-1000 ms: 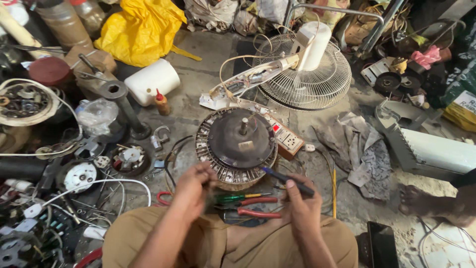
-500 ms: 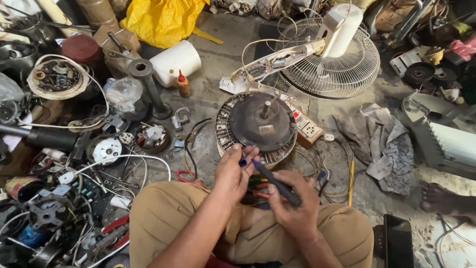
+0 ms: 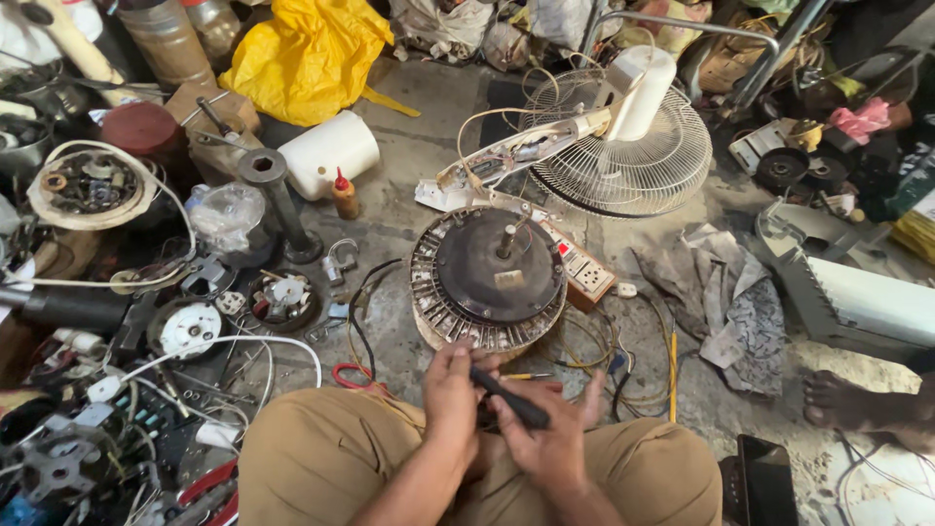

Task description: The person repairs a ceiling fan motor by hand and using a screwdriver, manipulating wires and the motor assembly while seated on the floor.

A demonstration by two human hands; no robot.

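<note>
While the left hand (image 3: 450,385) pinches its tip, the right hand (image 3: 550,443) grips a black-handled screwdriver (image 3: 508,397) near the ceiling-fan motor (image 3: 492,278).

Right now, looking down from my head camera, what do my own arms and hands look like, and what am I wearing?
Both forearms are bare, with no sleeves in view, and neither the left hand nor the right hand wears a glove. No watch, ring or band shows on either wrist. Below the arms, the legs are covered by tan trousers.
</note>
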